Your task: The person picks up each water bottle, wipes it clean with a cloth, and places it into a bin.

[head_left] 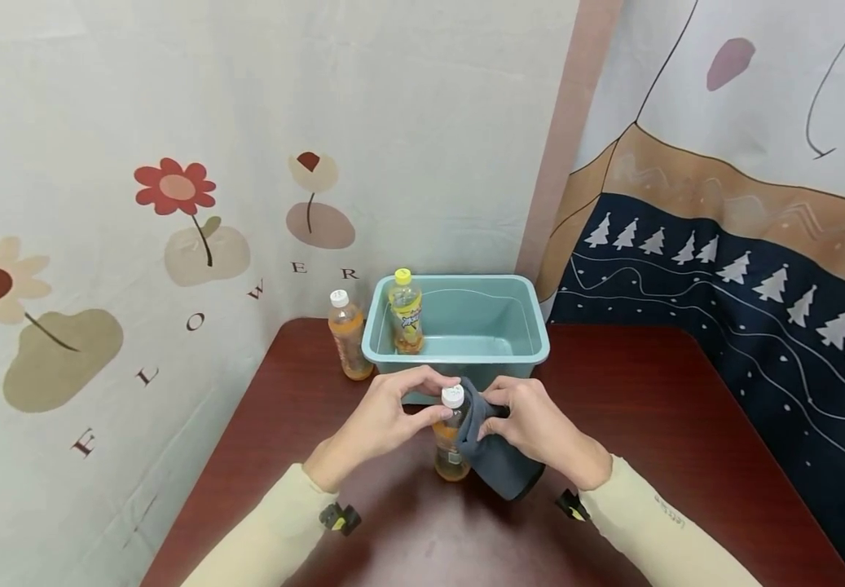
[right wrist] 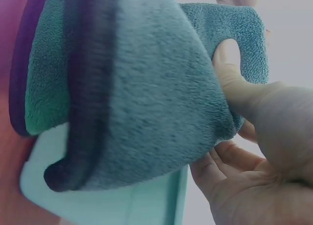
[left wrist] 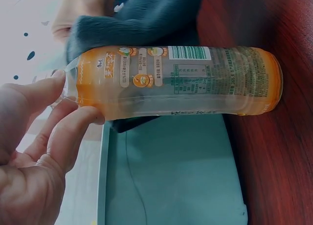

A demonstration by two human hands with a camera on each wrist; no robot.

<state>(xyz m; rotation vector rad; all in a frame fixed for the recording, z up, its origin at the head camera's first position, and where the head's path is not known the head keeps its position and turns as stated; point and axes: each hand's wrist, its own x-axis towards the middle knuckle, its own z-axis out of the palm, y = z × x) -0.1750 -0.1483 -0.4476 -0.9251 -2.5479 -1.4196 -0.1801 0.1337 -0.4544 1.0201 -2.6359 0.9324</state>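
A clear plastic drink bottle (head_left: pixel 450 466) with a white cap and orange label stands upright on the table. My left hand (head_left: pixel 381 414) holds it near the top, thumb and fingers around the neck by the cap. The left wrist view shows the bottle's label (left wrist: pixel 146 83) with a barcode. In my right hand (head_left: pixel 534 422) is a dark grey-blue cloth (head_left: pixel 508 466), pinched between thumb and fingers and pressed along the bottle's upper right side. The cloth's lower part hangs down in folds, and its fuzzy surface (right wrist: pixel 156 93) fills much of the right wrist view.
Behind the hands stands a light blue plastic bin (head_left: pixel 459 359). Inside it, at the left, is a yellow-capped bottle (head_left: pixel 407 318). Another white-capped bottle (head_left: pixel 349 341) stands left of the bin on the dark red table (head_left: pixel 627 408). Printed curtains (head_left: pixel 422 122) hang behind.
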